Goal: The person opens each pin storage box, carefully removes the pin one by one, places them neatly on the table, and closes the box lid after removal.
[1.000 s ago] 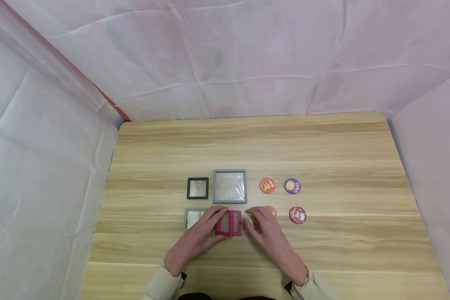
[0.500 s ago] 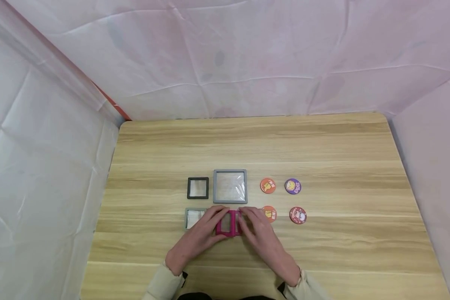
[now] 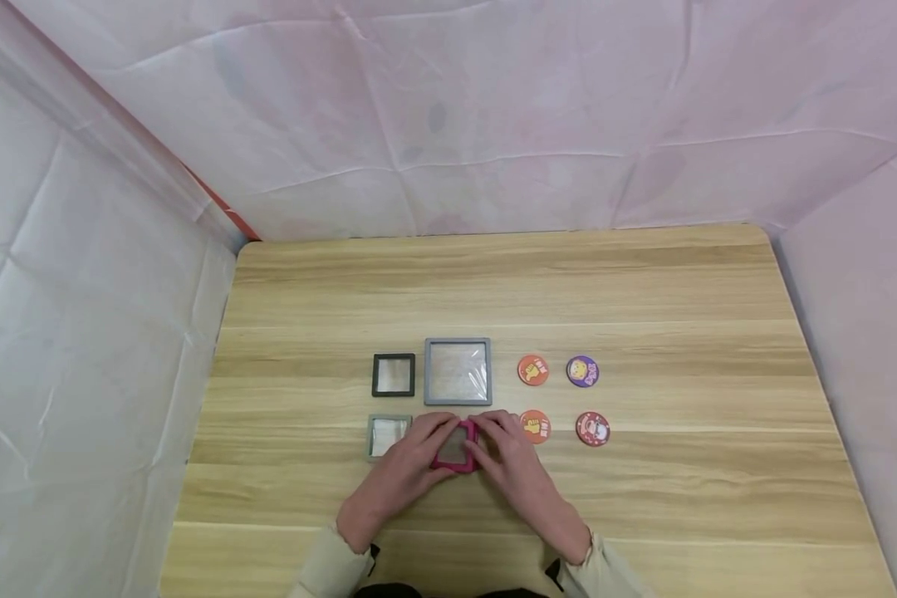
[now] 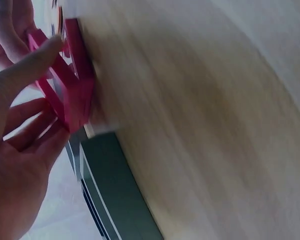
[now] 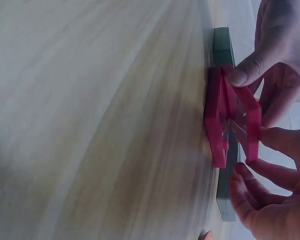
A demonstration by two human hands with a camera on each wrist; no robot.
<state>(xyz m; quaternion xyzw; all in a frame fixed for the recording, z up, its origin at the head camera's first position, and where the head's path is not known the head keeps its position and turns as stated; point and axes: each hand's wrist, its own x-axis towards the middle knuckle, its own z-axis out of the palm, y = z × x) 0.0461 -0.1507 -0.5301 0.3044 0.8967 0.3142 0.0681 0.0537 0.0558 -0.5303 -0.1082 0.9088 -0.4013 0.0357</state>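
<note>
A magenta hinged display frame [image 3: 454, 467] with a clear window lies between both hands near the front of the table. Both wrist views show its halves spread apart at an angle, the lower half [image 5: 214, 120] near the wood and the upper half [image 5: 253, 125] tilted above it. My left hand [image 3: 398, 475] grips the left side, its thumb [image 4: 42, 57] across the frame's edge. On the opposite side, my right hand [image 3: 522, 465] holds the upper half's edge between thumb and fingers.
Behind the hands lie a large grey frame [image 3: 428, 374] and a small black frame [image 3: 376, 375]. A grey-green frame [image 3: 372, 428] is beside the left hand. Right of them are orange badges [image 3: 533, 370] [image 3: 536, 427], a purple badge [image 3: 583, 371] and a red badge [image 3: 593, 428].
My right hand has moved left onto the magenta frame. The narrow second window at its right has gone from view as the halves come to overlap. The left hand stays nearly in place.
</note>
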